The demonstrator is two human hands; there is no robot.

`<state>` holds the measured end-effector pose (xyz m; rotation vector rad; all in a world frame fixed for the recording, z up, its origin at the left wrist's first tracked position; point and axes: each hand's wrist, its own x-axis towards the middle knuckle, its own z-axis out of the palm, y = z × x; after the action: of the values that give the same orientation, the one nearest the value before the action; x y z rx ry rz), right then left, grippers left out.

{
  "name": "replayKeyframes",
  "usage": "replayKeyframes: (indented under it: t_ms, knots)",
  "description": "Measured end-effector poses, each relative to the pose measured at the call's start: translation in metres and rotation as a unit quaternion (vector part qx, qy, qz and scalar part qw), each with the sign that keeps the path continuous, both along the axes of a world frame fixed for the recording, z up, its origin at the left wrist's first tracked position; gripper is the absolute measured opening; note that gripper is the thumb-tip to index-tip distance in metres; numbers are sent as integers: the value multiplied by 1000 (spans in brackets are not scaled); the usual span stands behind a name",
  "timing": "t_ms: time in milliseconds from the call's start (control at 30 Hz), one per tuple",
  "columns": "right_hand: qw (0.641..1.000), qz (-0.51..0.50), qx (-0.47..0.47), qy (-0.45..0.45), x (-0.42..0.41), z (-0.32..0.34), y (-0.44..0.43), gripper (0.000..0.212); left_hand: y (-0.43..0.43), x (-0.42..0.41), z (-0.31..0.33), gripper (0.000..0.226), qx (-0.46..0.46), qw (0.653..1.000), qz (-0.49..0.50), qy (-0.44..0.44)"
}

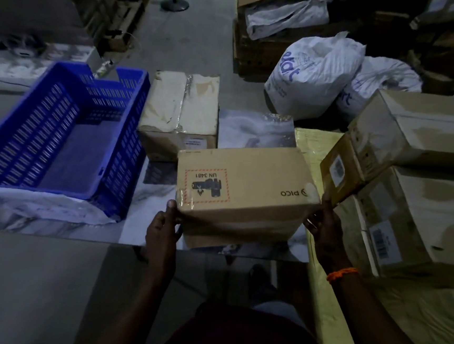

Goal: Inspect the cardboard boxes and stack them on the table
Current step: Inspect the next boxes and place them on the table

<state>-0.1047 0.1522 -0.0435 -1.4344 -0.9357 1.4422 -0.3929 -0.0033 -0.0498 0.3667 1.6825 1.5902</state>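
Observation:
A brown cardboard box printed "PICO" and "UN 3481" is at the centre, held between both hands above the marble-patterned table. My left hand grips its near left corner, thumb on the top edge. My right hand grips its near right corner. Behind it a taped, dented box stands on the table. To the right, a small labelled box leans against two larger stacked boxes.
A blue perforated plastic crate sits at the left on a white plastic sheet. White sacks lie on the floor beyond. More cartons fill the far right. A yellow wrapped surface runs under the right-hand boxes.

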Motion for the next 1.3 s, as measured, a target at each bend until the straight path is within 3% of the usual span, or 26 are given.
replayKeyframes:
  t_ms: [133, 233, 267, 367, 433, 533, 600, 633, 733, 833, 1100, 1300]
  knots:
    - [999, 32, 12, -27, 3, -5, -9, 34, -2, -4, -4, 73, -8, 1000, -17, -15]
    - [998, 32, 8, -51, 5, 1, -9, 64, -4, -8, -4, 63, -12, 999, -28, -14]
    - [997, 34, 16, -72, 7, 1, -8, 65, -6, -11, -3, 61, -17, 999, -29, -7]
    - [968, 35, 91, -230, 10, 9, -7, 42, -8, -19, 7, 58, -31, 995, -35, 90]
    - [934, 22, 166, -316, 4, 21, -6, 24, -3, -22, 19, 48, -5, 978, -40, 207]
    - [876, 77, 301, -369, -21, 44, -4, 35, 13, -17, 41, 35, 47, 919, -91, 381]
    - [843, 154, 339, -387, -46, 49, -5, 44, 30, -7, 54, 41, 60, 897, -184, 398]
    - [827, 194, 339, -405, -58, 49, -5, 52, 41, -2, 56, 48, 46, 872, -228, 430]
    - [758, 290, 330, -481, -91, 45, 0, 73, 73, 11, 47, 67, -57, 748, -309, 585]
    - [702, 347, 307, -541, -104, 41, 2, 79, 86, 17, 38, 69, -119, 698, -329, 625]
    - [701, 349, 306, -541, -102, 39, 4, 77, 84, 21, 34, 65, -134, 676, -325, 648]
    - [698, 373, 309, -528, -95, 43, 3, 72, 76, 17, 41, 75, -135, 666, -362, 638]
